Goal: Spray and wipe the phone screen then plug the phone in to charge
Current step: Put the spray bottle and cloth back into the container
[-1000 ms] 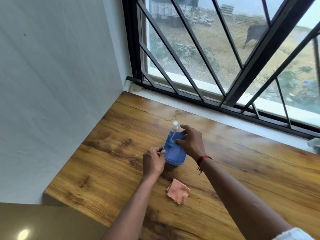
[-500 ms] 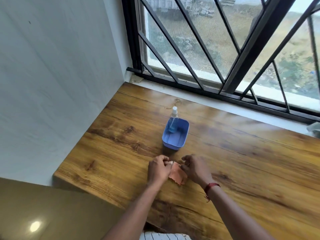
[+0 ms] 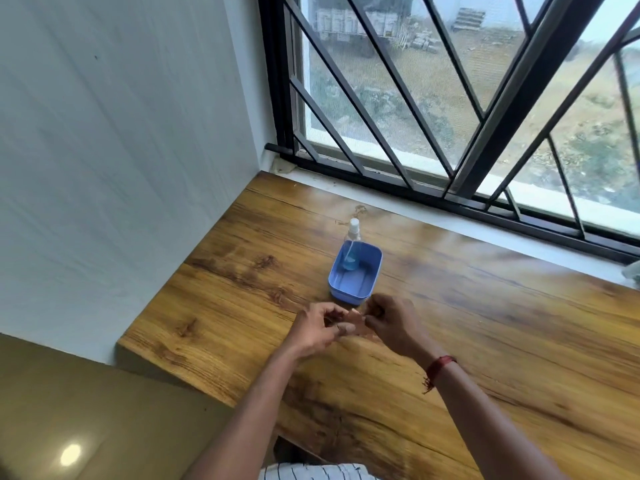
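**Cloth held between both hands, spray bottle straight ahead, no phone in view**

A small peach-orange cloth (image 3: 353, 325) sits bunched between two hands just above a wooden table (image 3: 485, 341). Only a sliver of it shows between the fingers, and motion blur hides its shape, so its long axis cannot be told. The left hand (image 3: 317, 329) pinches it from the left with curled fingers; the right hand (image 3: 389, 322) grips it from the right, also curled closed on the fabric. The two hands almost meet at the cloth, about equally near to it.

Directly beyond the hands, toward the window, stands a blue rectangular tub (image 3: 355, 275). Its long side runs away from the person, and its near end lies just beyond the fingertips. Inside its far end, a clear spray bottle (image 3: 351, 247) with blue liquid and a white nozzle leans against the tub's far wall. The right hand appears slightly nearer to the tub, though the difference is small.

The phone is not visible anywhere in this view, nor is a charging cable. The spraying and wiping seem not to have begun; the cloth is likely being readied. A red thread bracelet (image 3: 438, 368) circles the right wrist. A barred window (image 3: 450, 116) runs along the table's far edge.
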Available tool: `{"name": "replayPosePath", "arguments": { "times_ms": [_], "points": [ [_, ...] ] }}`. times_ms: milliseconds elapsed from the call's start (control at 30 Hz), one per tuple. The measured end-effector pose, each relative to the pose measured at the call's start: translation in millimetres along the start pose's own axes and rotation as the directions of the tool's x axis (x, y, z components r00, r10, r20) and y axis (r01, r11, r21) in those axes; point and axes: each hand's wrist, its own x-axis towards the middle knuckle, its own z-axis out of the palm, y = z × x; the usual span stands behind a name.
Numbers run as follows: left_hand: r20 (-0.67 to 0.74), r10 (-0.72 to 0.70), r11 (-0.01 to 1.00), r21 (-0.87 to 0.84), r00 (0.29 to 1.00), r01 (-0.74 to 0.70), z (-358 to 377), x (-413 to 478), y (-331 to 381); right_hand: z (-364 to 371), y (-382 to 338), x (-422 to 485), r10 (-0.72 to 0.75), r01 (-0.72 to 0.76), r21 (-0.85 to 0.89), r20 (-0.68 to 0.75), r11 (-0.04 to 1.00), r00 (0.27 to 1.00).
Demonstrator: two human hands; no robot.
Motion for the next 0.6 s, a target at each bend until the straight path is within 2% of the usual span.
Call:
{"name": "replayPosePath", "arguments": {
  "times_ms": [100,267,400,600],
  "points": [
    [-0.146,0.034,0.992,-0.116,0.989,-0.051,-15,9,14,-19,-13,19,-0.058,0.061,0.019,-0.116,0.998,0.992],
    [-0.38,-0.019,0.998,-0.07,0.925,-0.009,-26,37,27,-35,-23,56,-0.073,0.07,-0.021,-0.184,0.997,0.98],
    [-0.461,-0.086,0.996,-0.029,0.883,0.082,-24,52,21,-31,-26,76,-0.125,0.112,-0.147,-0.08,0.983,0.989],
    [-0.436,-0.121,0.992,-0.029,0.892,0.121,-20,62,9,-19,-30,99,-0.122,0.155,-0.296,0.127,0.943,0.984]
  ]
}}
